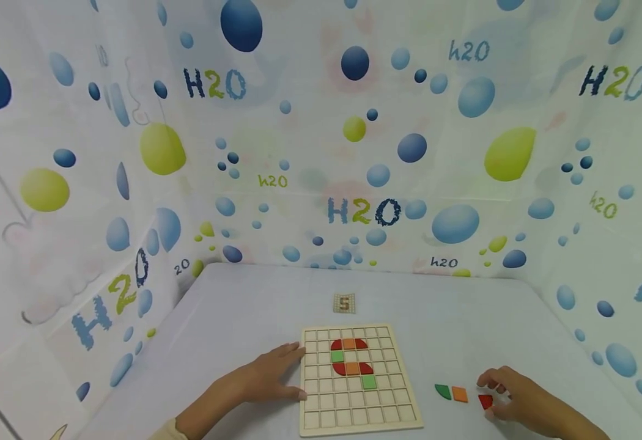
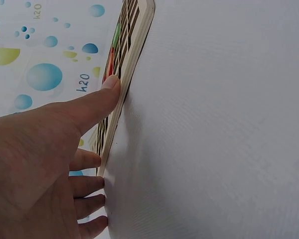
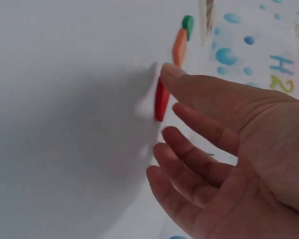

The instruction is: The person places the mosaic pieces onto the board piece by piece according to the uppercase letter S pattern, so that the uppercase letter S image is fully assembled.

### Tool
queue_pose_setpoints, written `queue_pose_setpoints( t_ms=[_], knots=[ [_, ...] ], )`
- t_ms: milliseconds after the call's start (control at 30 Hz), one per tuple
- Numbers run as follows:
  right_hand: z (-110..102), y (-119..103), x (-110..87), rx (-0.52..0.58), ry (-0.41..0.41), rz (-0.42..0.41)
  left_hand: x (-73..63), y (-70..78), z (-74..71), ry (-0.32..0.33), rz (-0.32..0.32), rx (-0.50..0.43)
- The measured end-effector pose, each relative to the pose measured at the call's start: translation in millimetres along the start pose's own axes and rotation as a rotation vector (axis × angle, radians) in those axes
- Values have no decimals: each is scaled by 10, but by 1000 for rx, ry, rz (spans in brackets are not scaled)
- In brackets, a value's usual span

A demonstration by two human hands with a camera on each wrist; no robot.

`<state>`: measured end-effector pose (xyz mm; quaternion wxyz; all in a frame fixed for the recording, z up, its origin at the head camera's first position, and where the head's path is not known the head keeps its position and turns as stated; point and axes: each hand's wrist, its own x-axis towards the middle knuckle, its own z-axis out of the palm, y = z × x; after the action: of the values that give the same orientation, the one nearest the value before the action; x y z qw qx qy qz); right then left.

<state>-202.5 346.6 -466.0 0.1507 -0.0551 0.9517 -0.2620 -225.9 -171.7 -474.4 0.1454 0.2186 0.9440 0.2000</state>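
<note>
A wooden grid board (image 1: 326,403) lies on the table with red, orange and light green pieces in some of its squares. My left hand (image 1: 266,377) rests at the board's left edge, its thumb (image 2: 109,83) touching the rim and its fingers spread along the side. To the right of the board, my right hand (image 1: 524,400) is over a red piece (image 1: 485,401). Its thumb tip (image 3: 172,72) is right at that piece, while the other fingers bend loosely beside it. An orange square (image 1: 460,394) and a dark green quarter-round piece (image 1: 442,392) lie between the red piece and the board.
Behind the board lies a small card (image 1: 345,303) printed with an S-like figure on a grid. The white table (image 1: 255,293) meets a curtain (image 1: 310,140) patterned with blue and green drops at the back and sides.
</note>
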Motion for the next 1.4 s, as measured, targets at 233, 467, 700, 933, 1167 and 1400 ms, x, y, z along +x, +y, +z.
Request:
queue_pose_setpoints(
  t_ms=[233, 467, 700, 933, 1167, 1400],
  knots=[
    [23, 103, 3, -19, 14, -57, -21, 2, -5, 3, 10, -9],
    [58, 92, 27, -18, 25, -39, -20, -4, -7, 6, 13, -4],
    [64, 107, 18, -59, 59, -136, -26, 7, -13, 6, 11, -15],
    [54, 45, 40, -32, 57, -74, -33, 4, -1, 11, 13, -8],
    [-33, -40, 76, 16, 51, -189, -25, 15, -12, 10, 17, 10],
    [94, -458, 173, 49, 81, -285, -37, 32, -10, 10, 11, 7]
  ],
)
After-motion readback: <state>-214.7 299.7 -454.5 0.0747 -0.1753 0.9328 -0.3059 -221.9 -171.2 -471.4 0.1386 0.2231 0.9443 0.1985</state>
